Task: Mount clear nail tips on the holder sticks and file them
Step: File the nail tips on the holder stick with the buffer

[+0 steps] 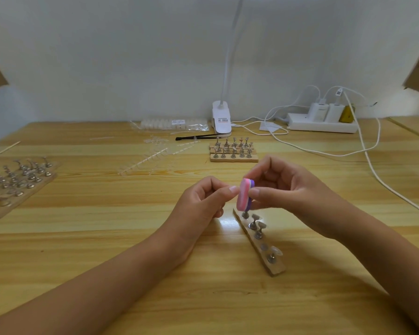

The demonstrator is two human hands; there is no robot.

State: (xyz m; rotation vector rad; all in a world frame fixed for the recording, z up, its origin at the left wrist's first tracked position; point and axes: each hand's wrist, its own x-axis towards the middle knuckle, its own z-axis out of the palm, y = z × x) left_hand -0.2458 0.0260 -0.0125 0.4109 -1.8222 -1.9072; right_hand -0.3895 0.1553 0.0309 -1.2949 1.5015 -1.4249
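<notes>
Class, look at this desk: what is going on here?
A person works at a wooden table. The right hand grips a pink and purple file block, upright above the far end of a wooden strip of metal holder sticks. The left hand has its fingertips at the block's left face; whatever they pinch is hidden. More holder racks and clear nail tips lie farther back.

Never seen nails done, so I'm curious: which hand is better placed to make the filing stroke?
The right hand: it grips the pink-and-purple file block. The left hand just pinches beside it.
</notes>
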